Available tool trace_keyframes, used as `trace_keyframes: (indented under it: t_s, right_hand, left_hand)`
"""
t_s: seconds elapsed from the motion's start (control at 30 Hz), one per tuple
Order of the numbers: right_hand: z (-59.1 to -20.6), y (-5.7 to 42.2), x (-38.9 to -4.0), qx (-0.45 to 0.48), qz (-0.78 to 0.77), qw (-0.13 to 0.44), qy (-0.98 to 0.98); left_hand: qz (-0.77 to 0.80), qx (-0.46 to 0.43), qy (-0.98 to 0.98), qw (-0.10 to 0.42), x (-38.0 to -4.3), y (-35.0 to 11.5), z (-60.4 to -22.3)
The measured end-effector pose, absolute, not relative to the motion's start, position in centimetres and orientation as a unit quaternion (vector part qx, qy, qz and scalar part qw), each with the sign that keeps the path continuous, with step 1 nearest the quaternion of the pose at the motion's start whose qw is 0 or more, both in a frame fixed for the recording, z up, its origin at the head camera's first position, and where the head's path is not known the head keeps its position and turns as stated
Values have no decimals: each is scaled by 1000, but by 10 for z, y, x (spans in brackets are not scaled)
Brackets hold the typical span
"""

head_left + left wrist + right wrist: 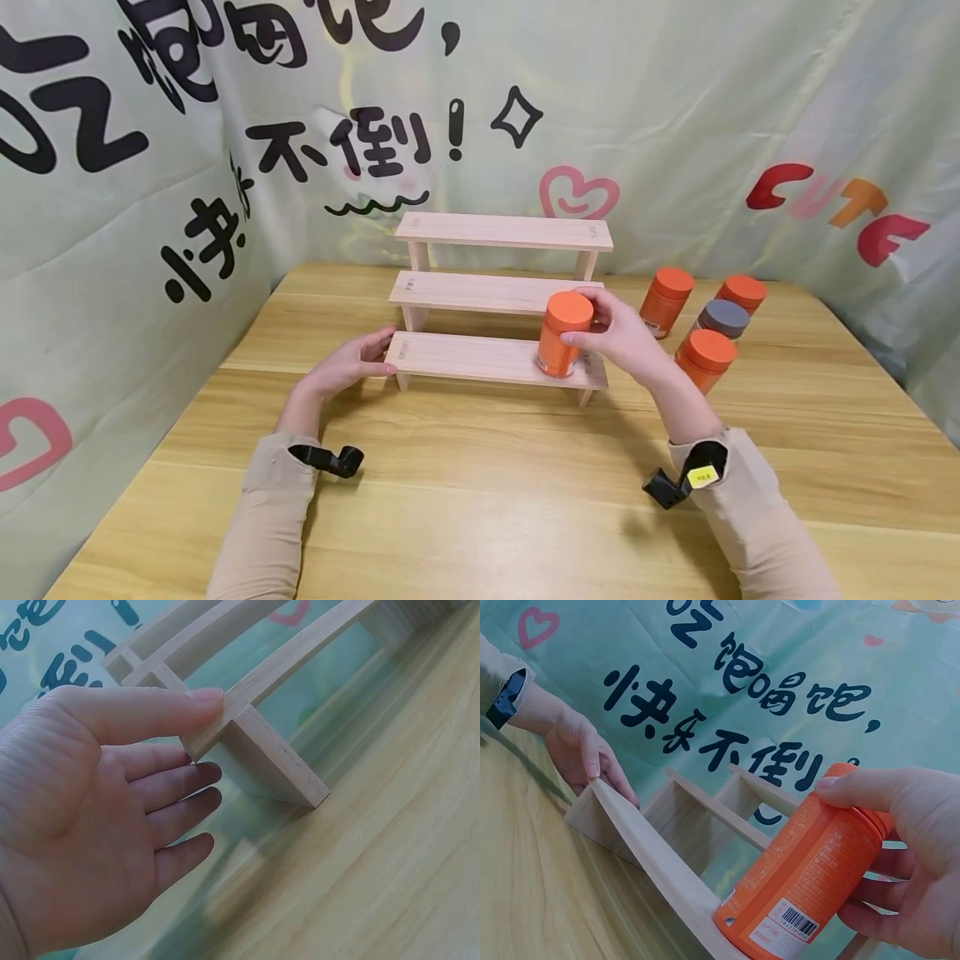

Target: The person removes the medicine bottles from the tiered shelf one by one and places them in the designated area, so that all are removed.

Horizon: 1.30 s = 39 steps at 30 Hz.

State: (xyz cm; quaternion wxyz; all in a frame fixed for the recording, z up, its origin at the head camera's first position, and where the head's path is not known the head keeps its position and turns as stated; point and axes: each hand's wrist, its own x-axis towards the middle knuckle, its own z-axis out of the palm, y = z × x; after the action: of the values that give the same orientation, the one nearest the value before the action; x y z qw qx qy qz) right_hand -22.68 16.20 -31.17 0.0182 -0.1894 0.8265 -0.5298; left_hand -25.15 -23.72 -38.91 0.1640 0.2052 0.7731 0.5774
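Note:
My right hand (618,331) grips an orange bottle (801,877) with an orange lid, thumb on the near side and fingers behind. The bottle stands upright at the right part of the lowest step of a three-step wooden shelf (465,354); its base meets the board in the right wrist view. My left hand (351,362) holds the left end of that same step. Its thumb lies at the front corner, the index finger is partly hidden behind the board, and the other fingers extend loosely below, as the left wrist view shows.
Right of the shelf stand more orange-lidded bottles: one at the back (667,302), one further right (742,290) and one in front (707,358). A grey-lidded bottle (723,317) is among them. A printed cloth (675,125) hangs behind the wooden table (465,500).

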Motion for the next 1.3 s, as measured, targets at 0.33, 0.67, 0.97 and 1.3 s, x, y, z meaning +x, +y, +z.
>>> trace_keyframes:
  t_s: [0.33,0.67,0.97,1.3]
  right_hand:
    - [-309,170,-221,-189,-526,2,829]
    - [-307,184,-218,-166,-512,1,843]
    - [-302,198,-215,-162,-523,-20,836]
    - [-295,217,-211,-134,-515,-54,845]
  left_hand:
    - [581,206,770,163,-251,-237,-389]
    - [577,202,774,162,-250,-238,-389]
    - [569,202,781,160,-251,-237,-390]
    - [563,201,786,157,-251,-237,-389]
